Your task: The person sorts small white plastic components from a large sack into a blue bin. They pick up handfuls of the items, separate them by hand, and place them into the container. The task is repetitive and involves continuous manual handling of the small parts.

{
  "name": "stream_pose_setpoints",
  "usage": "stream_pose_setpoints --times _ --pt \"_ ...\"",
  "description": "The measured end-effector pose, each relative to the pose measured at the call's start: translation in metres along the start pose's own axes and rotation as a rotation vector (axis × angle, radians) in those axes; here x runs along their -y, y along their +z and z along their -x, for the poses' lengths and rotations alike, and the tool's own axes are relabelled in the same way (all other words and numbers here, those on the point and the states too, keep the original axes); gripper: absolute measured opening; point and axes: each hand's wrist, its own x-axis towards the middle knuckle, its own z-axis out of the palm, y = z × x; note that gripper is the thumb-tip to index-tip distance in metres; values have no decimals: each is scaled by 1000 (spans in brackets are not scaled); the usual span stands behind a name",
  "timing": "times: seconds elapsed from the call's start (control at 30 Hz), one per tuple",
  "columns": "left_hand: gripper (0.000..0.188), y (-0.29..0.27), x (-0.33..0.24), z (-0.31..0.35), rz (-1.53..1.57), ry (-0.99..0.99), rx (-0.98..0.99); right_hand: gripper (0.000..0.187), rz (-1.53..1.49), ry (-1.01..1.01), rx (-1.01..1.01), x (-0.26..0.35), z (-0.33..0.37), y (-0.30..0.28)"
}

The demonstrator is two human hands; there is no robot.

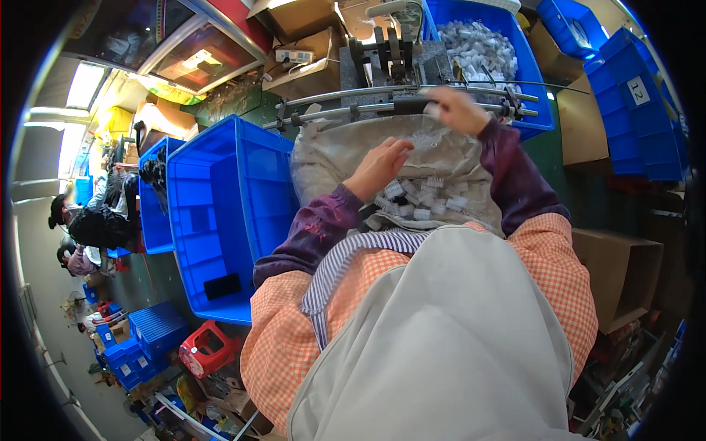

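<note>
My left hand (381, 166) hovers over a grey cloth (331, 158) spread across my lap. Its fingers are drawn together at the tips, and anything between them is too small to make out. Farther forward, my right hand (459, 112) is blurred by motion beside the metal rods (346, 110) of a bench machine (393, 62). A small whitish plastic piece (433, 109) shows at its closed fingertips. Several white and clear ribbed plastic pieces (423, 197) lie heaped in the cloth, just below my left hand.
A blue bin (489, 11) full of similar plastic pieces stands beyond the rods at right. To my left is a large blue crate (220, 169) with a dark flat object inside. Cardboard boxes (618, 275), a red stool (209, 349) and stacked blue crates (632, 110) surround me.
</note>
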Motion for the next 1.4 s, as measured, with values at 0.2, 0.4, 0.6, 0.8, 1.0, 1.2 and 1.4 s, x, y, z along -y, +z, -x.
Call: stream_pose_setpoints --times 0.2,0.4,0.6,0.8,1.0,1.2,1.4 --pt "36 7 -12 -8 125 -91 -182 35 -256 -144 212 37 15 24" --pt "45 29 8 45 694 -713 134 18 244 204 -314 -48 -58 21" --pt "50 37 -3 89 653 -559 525 13 550 318 -422 -78 -93 36" --pt "44 8 -2 84 653 -447 683 14 586 318 -375 -82 -100 42" --pt "34 13 15 79 619 -474 350 14 572 301 -362 -86 -105 45" --pt "33 8 7 68 580 -572 348 22 550 439 -237 -74 -106 37" --pt "33 12 20 66 603 -556 288 28 681 522 -267 -60 -89 26"
